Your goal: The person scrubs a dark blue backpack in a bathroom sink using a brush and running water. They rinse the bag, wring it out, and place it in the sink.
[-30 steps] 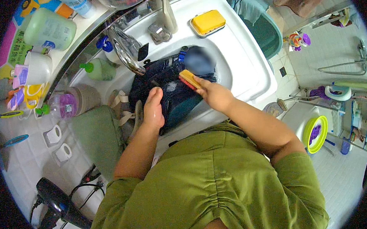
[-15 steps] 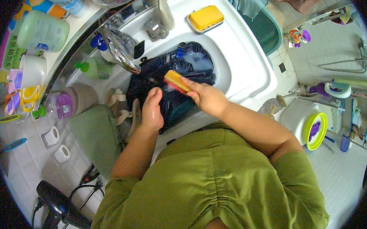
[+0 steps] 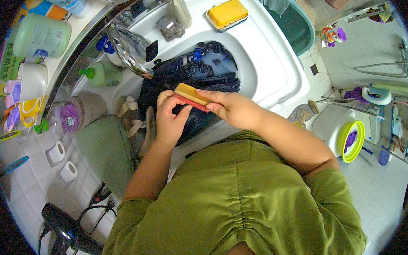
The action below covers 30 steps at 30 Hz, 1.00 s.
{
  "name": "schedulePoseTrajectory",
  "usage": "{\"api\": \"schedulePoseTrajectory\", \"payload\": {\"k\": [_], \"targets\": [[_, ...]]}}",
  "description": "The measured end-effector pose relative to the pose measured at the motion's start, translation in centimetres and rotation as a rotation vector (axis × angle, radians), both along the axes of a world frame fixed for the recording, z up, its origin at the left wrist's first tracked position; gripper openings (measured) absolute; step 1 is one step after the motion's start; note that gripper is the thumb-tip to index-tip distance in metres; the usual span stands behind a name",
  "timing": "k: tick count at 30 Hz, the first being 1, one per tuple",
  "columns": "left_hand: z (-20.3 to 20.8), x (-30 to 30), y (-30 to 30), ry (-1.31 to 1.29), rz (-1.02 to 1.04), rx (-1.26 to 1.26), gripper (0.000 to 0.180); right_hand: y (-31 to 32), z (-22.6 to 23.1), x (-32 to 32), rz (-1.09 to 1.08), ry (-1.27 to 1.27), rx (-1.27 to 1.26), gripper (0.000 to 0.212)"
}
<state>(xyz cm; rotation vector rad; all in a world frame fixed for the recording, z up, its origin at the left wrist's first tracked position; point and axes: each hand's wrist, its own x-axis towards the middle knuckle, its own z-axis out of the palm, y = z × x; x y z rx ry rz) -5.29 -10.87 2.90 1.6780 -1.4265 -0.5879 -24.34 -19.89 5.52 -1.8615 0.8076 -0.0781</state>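
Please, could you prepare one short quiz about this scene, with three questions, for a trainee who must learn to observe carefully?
1. Multiple choice: which colour is the block on the ledge of the sink?
A) blue
B) yellow
C) purple

2. True or false: the left hand is resting on the faucet.

3. Fill in: the tool that the right hand grips is a ____.

Key
1. B) yellow.
2. False; it is at the brush, over the sink.
3. Brush.
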Motion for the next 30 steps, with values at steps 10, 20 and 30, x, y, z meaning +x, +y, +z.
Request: {"api": "schedulePoseTrajectory", "payload": {"k": [10,20,30], "targets": [[1.2,0.1,1.2,-0.193,-0.061,0.064,0.014,-2.3,-1.9,-2.0,-0.169,0.062,0.003,0.039],[1.6,0.5,1.2,-0.349,-0.164,-0.016,0.016,-0.2,-2.7,-2.3,-0.047,-0.223,0.167,0.042],[-1.2,0.0,1.7,-0.232,-0.01,0.055,0.013,2.1,-4.8,-1.5,-0.093,-0.261,0.029,0.043]]}}
